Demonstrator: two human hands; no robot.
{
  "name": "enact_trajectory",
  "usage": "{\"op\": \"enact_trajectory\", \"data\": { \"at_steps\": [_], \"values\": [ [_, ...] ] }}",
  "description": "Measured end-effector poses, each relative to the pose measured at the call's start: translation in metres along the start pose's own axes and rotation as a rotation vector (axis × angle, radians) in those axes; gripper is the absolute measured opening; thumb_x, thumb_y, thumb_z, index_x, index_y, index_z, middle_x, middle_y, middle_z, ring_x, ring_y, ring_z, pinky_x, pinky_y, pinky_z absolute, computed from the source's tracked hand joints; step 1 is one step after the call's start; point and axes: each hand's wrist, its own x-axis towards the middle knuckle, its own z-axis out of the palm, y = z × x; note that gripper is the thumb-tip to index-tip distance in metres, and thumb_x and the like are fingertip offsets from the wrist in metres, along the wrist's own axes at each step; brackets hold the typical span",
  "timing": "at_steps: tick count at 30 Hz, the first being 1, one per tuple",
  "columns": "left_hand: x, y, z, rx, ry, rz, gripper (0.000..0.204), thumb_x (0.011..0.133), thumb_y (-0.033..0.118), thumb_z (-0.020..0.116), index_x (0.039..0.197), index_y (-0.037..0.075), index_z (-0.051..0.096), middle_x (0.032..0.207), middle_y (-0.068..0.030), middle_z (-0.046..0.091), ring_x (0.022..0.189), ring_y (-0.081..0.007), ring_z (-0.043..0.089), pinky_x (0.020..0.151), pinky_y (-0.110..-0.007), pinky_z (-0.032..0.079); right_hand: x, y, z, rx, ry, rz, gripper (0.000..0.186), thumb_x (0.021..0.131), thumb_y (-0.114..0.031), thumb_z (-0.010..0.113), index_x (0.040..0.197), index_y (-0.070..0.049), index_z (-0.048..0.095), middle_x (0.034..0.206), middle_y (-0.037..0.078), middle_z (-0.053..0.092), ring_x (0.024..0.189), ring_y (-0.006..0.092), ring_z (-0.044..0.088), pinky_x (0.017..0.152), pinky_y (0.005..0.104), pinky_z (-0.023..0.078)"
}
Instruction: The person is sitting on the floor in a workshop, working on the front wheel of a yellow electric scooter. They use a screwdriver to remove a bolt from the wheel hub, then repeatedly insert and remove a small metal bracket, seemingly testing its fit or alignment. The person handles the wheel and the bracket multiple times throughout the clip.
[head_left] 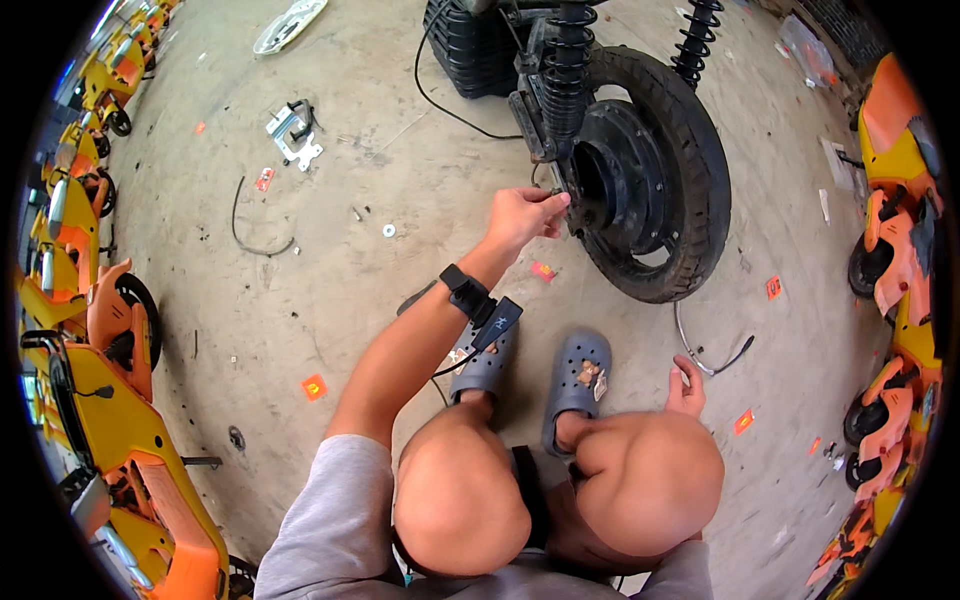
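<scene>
My left hand (525, 215) reaches to the axle end of a black motor wheel (640, 180), its thumb and fingers pinched together against the dark swingarm bracket (568, 190). What the fingertips grip there is too small to make out. Beyond my right knee, my right hand (686, 388) shows only in part. Its fingers are curled together, and any small thing in them cannot be made out. Close to those fingers, a grey cable with a black end (712, 372) lies on the floor. A black coil-spring shock absorber (567, 70) rises above the bracket.
Yellow and orange scooters line the left (130, 410) and right (890, 230). On the concrete floor lie a metal bracket (295, 135), a black hose (238, 222), a washer (389, 230) and several red-orange labels. A black basket-like part (470, 55) stands behind the wheel.
</scene>
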Motion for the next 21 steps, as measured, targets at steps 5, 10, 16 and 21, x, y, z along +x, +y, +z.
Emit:
{"op": "enact_trajectory", "data": {
  "at_steps": [5,10,16,21],
  "values": [
    [-0.001,0.005,0.001,-0.079,-0.034,-0.030,0.040,0.086,0.022,0.076,0.103,-0.012,0.064,0.092,-0.0140,0.068,0.067,-0.0172,0.063,0.061,-0.031,0.056,-0.010,0.015,-0.021,-0.070,0.003,0.020,0.022,0.093,-0.013,0.061,0.113,-0.005,0.066,0.120,0.005,0.064,0.108,0.0169,0.060,0.079,0.0311,0.049],
    [0.003,-0.005,-0.008,-0.163,-0.064,-0.019,0.038,0.084,0.021,0.077,0.101,-0.010,0.065,0.092,-0.0140,0.067,0.067,-0.0182,0.063,0.062,-0.031,0.056,-0.020,-0.011,-0.020,-0.048,-0.051,0.079,0.021,0.095,-0.015,0.060,0.112,-0.005,0.066,0.123,0.006,0.062,0.113,0.0182,0.057,0.087,0.0324,0.046],
    [0.004,0.000,-0.002,-0.084,-0.076,-0.060,0.034,0.091,0.019,0.069,0.110,-0.007,0.059,0.096,-0.0125,0.066,0.074,-0.0192,0.063,0.071,-0.033,0.055,-0.028,-0.006,-0.020,0.015,-0.040,0.092,0.020,0.094,-0.014,0.061,0.110,-0.004,0.067,0.122,0.007,0.061,0.111,0.0183,0.058,0.084,0.0303,0.048],
    [0.008,-0.001,-0.009,-0.102,-0.070,-0.048,0.028,0.094,0.018,0.061,0.109,-0.005,0.060,0.096,-0.0132,0.066,0.075,-0.0203,0.064,0.072,-0.033,0.056,-0.030,-0.005,-0.011,0.013,-0.051,0.018,0.019,0.093,-0.014,0.062,0.109,-0.004,0.067,0.118,0.009,0.063,0.107,0.0188,0.060,0.082,0.0310,0.050]
  ]
}}
